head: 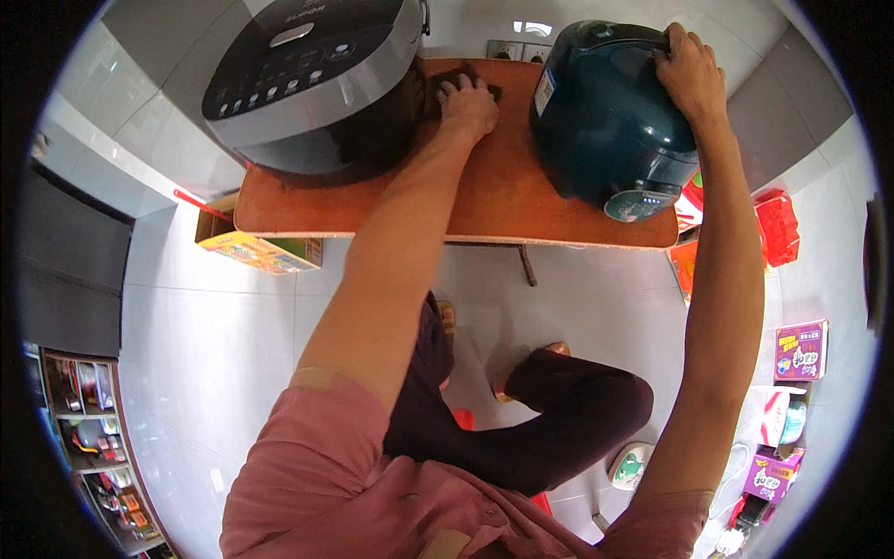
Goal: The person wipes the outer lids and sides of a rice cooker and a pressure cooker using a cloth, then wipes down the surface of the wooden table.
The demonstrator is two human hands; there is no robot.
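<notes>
My left hand (469,108) presses down on a dark cloth (450,78) on the orange-brown tabletop (499,202), between two appliances. Its fingers are bent over the cloth, which is partly hidden. On the right, my right hand (693,75) grips the top rear edge of a dark green rice cooker (614,126). That cooker looks tilted, with its small control panel (639,205) facing me near the table's front edge. To the left of my left hand stands a larger black and silver Supor cooker (314,98) with a row of buttons on its lid.
Wall sockets (518,52) sit behind the table. An open printed carton (262,250) is below its left end, and a red bag (777,227) lies to the right. Purple boxes (801,349) line the right side. A shelf unit (105,447) with small goods stands at lower left.
</notes>
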